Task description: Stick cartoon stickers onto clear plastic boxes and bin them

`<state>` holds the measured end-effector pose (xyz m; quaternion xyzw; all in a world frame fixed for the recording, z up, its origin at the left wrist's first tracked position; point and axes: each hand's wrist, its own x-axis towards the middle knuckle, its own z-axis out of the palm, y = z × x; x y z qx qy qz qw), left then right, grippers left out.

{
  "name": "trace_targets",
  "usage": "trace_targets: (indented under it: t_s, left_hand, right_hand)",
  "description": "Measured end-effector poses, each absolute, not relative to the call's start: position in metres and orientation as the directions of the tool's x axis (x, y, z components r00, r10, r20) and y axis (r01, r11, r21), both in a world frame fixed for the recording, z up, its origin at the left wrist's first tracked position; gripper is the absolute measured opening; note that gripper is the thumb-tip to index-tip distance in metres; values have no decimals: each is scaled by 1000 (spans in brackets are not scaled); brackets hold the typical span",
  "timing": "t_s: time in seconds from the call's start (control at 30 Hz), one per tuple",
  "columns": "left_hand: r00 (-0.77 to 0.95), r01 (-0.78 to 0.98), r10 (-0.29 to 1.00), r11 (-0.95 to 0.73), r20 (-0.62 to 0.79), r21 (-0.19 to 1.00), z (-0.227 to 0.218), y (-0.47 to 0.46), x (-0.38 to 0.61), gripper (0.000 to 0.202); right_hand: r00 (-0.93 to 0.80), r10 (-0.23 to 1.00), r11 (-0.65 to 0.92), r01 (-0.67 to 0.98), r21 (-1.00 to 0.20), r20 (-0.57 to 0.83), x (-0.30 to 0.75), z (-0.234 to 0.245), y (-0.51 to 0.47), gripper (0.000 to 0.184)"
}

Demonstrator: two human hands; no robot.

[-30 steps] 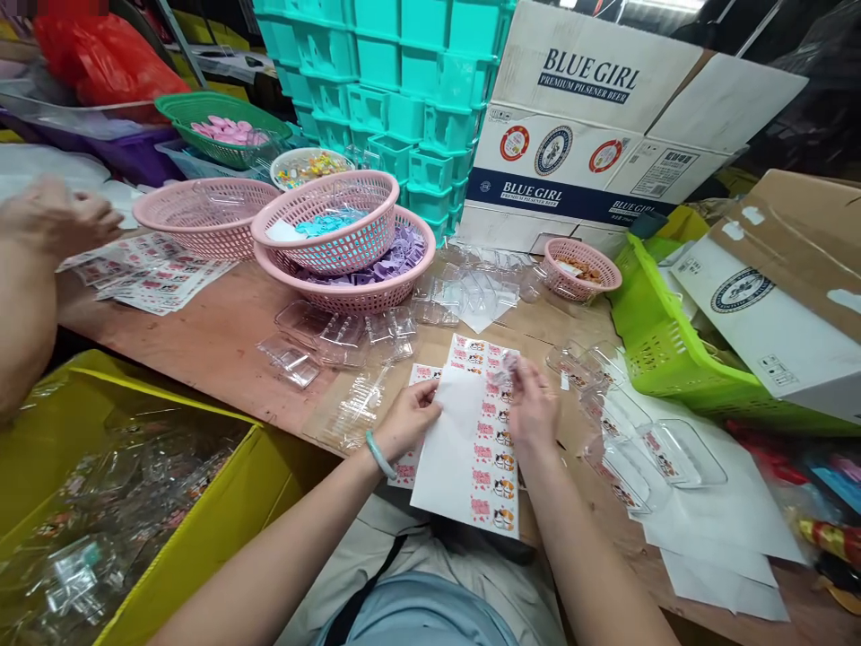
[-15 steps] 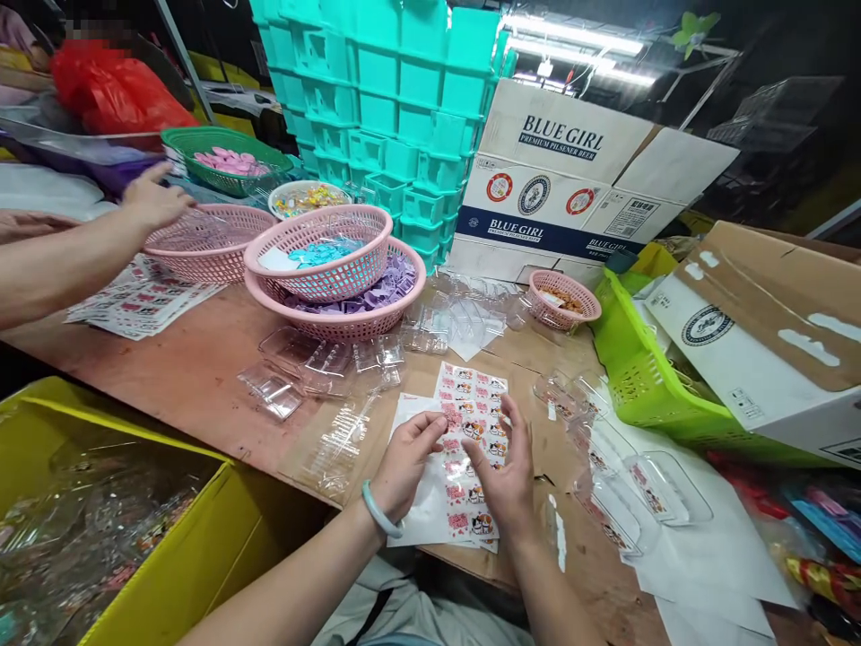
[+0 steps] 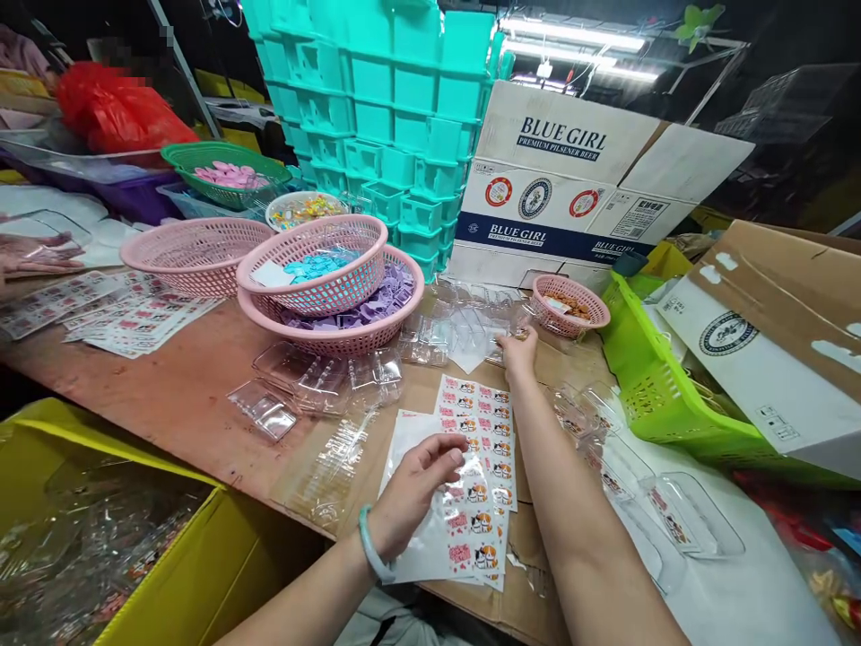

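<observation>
My left hand [image 3: 415,492], with a pale green bangle at the wrist, rests over the sticker sheets [image 3: 481,538] printed with cats and pink lettering. Its thumb and fingers are curled close together; anything between them is too small to make out. My right hand [image 3: 520,352] is stretched forward to the clear plastic boxes [image 3: 464,325] in front of the beer carton. Its fingers are closed at the edge of one clear plastic box [image 3: 496,348], partly hidden by the hand. Several clear boxes with cat stickers [image 3: 692,513] lie to the right of my forearm.
Stacked pink baskets [image 3: 329,339] hold blue and purple pieces. A small pink basket [image 3: 571,305] stands before the carton [image 3: 538,179]. At right is a green basket [image 3: 649,395]; at lower left, a yellow bin [image 3: 202,547]. Another person's hand [image 3: 40,251] shows at far left.
My right hand has moved from above the sticker sheets forward to the clear boxes. My left hand has stayed over the sheets, slightly lower in view. The other person's arm has drawn back left.
</observation>
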<state>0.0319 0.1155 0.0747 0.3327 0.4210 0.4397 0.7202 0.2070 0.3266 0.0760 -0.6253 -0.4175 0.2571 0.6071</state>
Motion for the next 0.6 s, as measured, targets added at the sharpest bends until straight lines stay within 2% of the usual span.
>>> trace_targets:
  t_s: [0.07,0.1,0.13,0.17,0.2,0.23,0.27,0.3,0.4,0.5,0.57,0.6]
  left_hand:
    - [250,-432,918,391,-308,813,84,120,27,43]
    - [244,-483,916,400,-319,779,90,124,24,45]
    - [255,-532,906,423,-338,733,95,128,20,48]
    - [284,-576,888,459,-360,677,99,132,16,52]
    - [330,-608,865,500,-377,616,103,136,12,55]
    - [385,-625,838,544,-386,559,105,139,9,58]
    - [435,-630,813,582,-387,515,106,140,7,61]
    - [468,-630,797,604,-383,487,106,140,6,61]
    - [464,-639,797,604,-387,477,96,130,5,53]
    - [457,-659,800,599,-389,456,85,116,-1,46]
    - [457,-676,801,596,-387,434,80,111,-8,44]
    - [452,-681,805,590,-384,434,79,109,-11,44]
  right_hand:
    - [485,799,179,371,-911,355,198,79,300,66]
    - [408,757,274,510,-815,509,194,79,279,61]
    - [256,688,391,657,-644,679,190,79,256,56]
    - [30,591,521,749,-410,806,187,79,231,49]
    - [-206,482,630,757,-173,852,184,77,207,44]
    - [-388,388,706,708,0,836,181,74,185,41]
    - [-512,317,758,642,110,798,179,71,166,39]
    - [-583,280,790,591,162,763,178,68,150,38]
    - [-641,294,826,543,148,709,179,56,121,38]
    - [-629,335,843,532,74,701,183,49,103,38]
    - [-540,368,838,545,-18,757,183,50,92,44]
    - [-456,399,818,569,-84,796,181,52,87,54]
